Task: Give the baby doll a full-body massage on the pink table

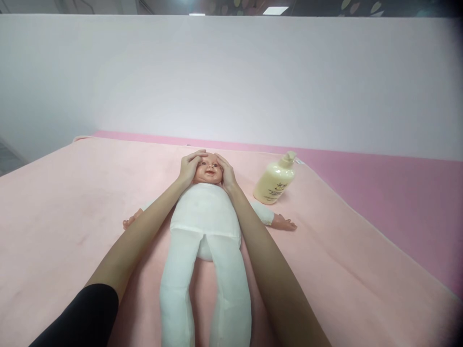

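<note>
A baby doll (204,217) with a white cloth body lies on its back on a pale pink blanket (72,202), head away from me, arms spread. My left hand (190,166) cups the left side of the doll's head, fingers over the forehead. My right hand (224,172) rests against the right side of the head. The doll's face (209,171) shows between the two hands. Both forearms run along the doll's torso.
A cream pump bottle (275,180) lies tilted on the blanket to the right of the doll's head. A brighter pink surface (398,193) extends past the blanket's right edge. A plain white wall (231,77) stands close behind.
</note>
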The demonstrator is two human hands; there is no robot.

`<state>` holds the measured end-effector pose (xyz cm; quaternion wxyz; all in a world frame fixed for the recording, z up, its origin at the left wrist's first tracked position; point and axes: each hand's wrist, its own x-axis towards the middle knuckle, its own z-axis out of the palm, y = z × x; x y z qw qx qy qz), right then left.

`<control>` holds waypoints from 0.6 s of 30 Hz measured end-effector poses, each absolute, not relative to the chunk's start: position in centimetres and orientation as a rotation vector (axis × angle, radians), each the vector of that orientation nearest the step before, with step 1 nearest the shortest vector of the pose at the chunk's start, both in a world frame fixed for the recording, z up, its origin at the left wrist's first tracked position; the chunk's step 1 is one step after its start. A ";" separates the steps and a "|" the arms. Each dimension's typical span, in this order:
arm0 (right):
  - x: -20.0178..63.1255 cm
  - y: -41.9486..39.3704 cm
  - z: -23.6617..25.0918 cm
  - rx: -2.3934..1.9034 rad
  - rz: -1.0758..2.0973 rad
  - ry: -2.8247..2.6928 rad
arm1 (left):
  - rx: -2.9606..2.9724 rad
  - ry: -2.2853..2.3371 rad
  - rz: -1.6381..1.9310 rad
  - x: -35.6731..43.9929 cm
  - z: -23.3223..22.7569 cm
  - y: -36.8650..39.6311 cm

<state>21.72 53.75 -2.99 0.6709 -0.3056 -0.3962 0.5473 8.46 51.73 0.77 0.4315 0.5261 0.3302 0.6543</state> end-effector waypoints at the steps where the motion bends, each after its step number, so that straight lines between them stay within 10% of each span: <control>1: 21.7 53.8 -3.0 -0.689 1.240 -0.881 | 1.308 0.808 1.637 8.4 0.8 51.7; 18: 21.8 53.3 -2.9 -0.720 1.207 -0.929 | 1.404 0.855 1.612 8.4 0.5 51.9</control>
